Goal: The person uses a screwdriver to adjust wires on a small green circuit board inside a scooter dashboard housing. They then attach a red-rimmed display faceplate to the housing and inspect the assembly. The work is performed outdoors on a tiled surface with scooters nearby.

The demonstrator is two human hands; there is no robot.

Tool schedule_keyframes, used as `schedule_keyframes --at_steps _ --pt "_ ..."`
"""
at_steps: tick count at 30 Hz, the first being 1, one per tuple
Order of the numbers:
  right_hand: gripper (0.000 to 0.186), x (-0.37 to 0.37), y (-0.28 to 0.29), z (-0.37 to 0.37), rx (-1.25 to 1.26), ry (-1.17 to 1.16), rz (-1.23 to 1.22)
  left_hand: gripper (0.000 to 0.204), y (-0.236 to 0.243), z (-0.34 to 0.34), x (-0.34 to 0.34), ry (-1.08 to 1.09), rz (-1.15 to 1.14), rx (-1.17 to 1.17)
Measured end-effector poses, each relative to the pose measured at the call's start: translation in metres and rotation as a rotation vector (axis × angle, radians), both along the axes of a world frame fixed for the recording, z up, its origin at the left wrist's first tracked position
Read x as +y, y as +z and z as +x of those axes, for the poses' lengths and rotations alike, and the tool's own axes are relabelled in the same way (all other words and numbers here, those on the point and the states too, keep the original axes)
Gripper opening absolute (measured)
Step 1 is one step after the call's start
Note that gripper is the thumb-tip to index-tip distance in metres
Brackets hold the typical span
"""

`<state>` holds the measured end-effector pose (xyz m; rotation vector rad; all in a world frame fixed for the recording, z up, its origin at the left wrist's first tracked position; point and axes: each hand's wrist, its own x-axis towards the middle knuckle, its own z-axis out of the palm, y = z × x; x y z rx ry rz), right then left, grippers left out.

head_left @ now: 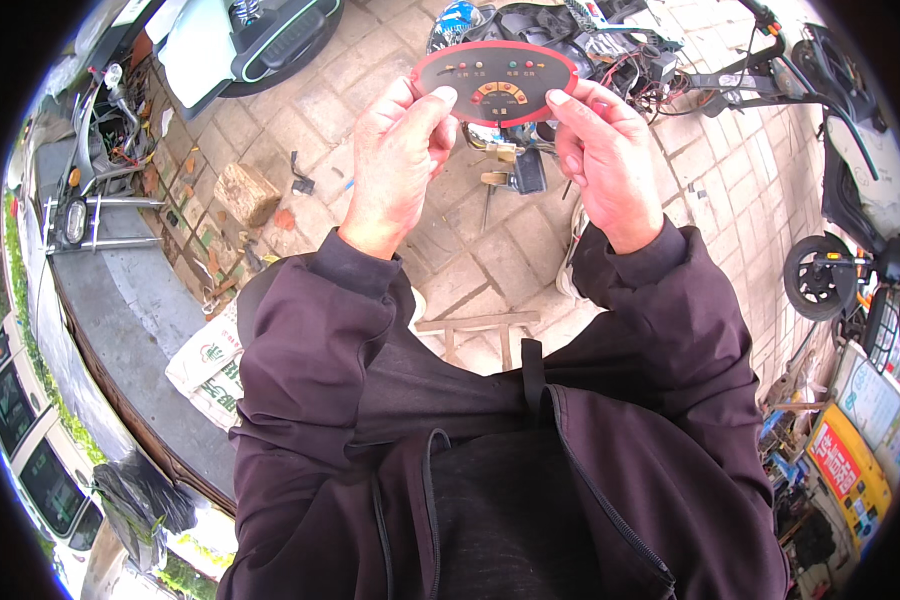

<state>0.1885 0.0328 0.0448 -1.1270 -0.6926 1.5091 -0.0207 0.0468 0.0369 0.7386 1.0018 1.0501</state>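
Observation:
Held up in front of me is an oval dashboard panel [498, 84], dark grey with a red rim, small indicator lights and an arc of yellow segments. My left hand [398, 150] pinches its left end, thumb on the face and fingers curled behind. At the right end my right hand [605, 145] grips it the same way, thumb near the lower right edge. Below the panel, on the paving, lie a dark block-shaped part [528, 172] and a screwdriver-like tool whose exact kind I cannot make out. Wires and black vehicle parts [545, 22] are partly hidden behind the panel.
A wooden block [247, 195] sits on the brick paving to the left, near a grey board [130, 290] and a white sack [210, 365]. Scooter parts with loose wires [670, 85] lie at the far right. A wheel [818, 277] and a yellow box [850, 475] stand on the right.

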Motion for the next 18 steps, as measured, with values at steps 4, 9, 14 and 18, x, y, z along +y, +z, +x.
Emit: schedule_keyframes --at_steps 4,9,14,18 --pt "0.009 -0.0001 0.0002 0.0005 -0.007 0.001 -0.01 0.025 0.0001 0.0003 -0.0001 -0.01 0.014 0.016" --pt "0.009 -0.0007 0.001 -0.0003 -0.008 -0.003 -0.008 0.018 -0.0011 0.0008 -0.0005 -0.014 0.03 0.008" --pt "0.009 -0.0003 0.0007 -0.0007 -0.012 0.0 -0.004 0.018 -0.0025 0.0002 0.0004 -0.02 0.024 0.011" --pt "0.008 -0.0001 0.0 -0.0013 -0.012 -0.003 0.005 0.02 -0.001 0.0001 0.0 -0.02 0.019 0.022"
